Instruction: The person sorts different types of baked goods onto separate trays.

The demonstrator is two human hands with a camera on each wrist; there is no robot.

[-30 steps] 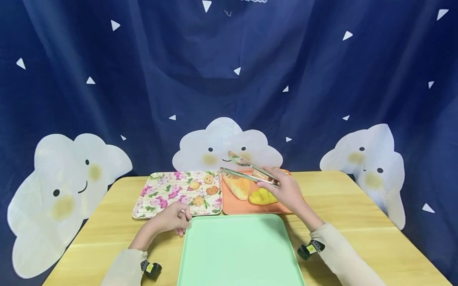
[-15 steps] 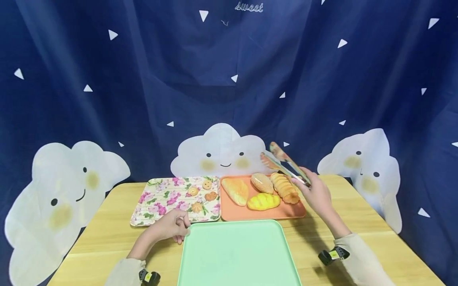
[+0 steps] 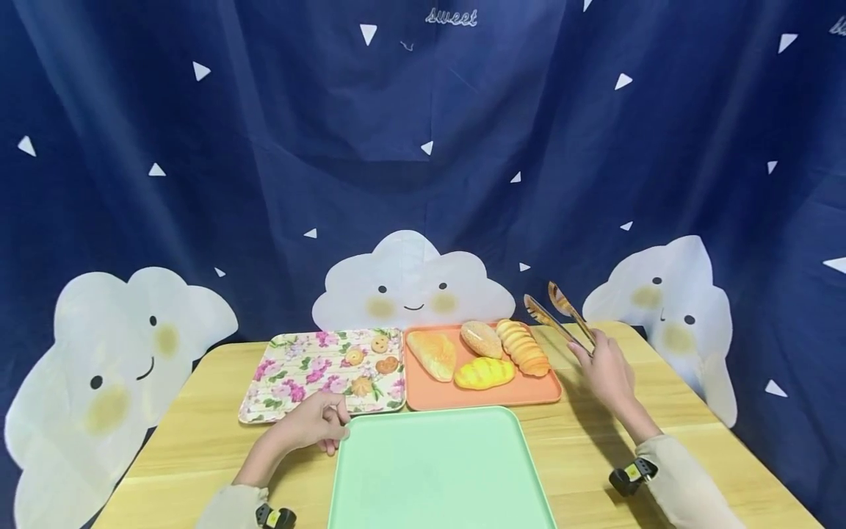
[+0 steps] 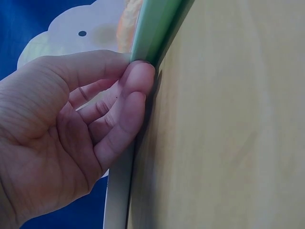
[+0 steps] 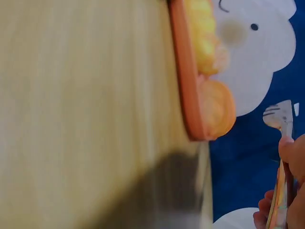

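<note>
My right hand point(image 3: 609, 373) holds a pair of metal tongs point(image 3: 573, 323) above the table, right of the orange tray point(image 3: 456, 400). The tips of the tongs are spread apart with nothing between them. In the right wrist view the tongs point(image 5: 281, 167) show at the right edge, between thumb and fingers. My left hand point(image 3: 309, 426) pinches the far left corner of the green tray point(image 3: 436, 470). The left wrist view has thumb and fingertips at the rim of that tray point(image 4: 155, 28). Four-sided and bare inside, the tray lies nearest me.
On the orange tray lie a long ridged bread point(image 3: 523, 347), a seeded roll point(image 3: 481, 339), a yellow bread point(image 3: 485, 373) and a pale bread point(image 3: 432, 354). Left of it, a floral tray point(image 3: 284, 364) bears several cookies point(image 3: 361, 386). A blue curtain point(image 3: 423, 191) hangs behind the table.
My right hand has carried the tongs to the right, from over the orange tray to beyond its right side. The breads came into full view. The left hand stays at the green tray's corner.
</note>
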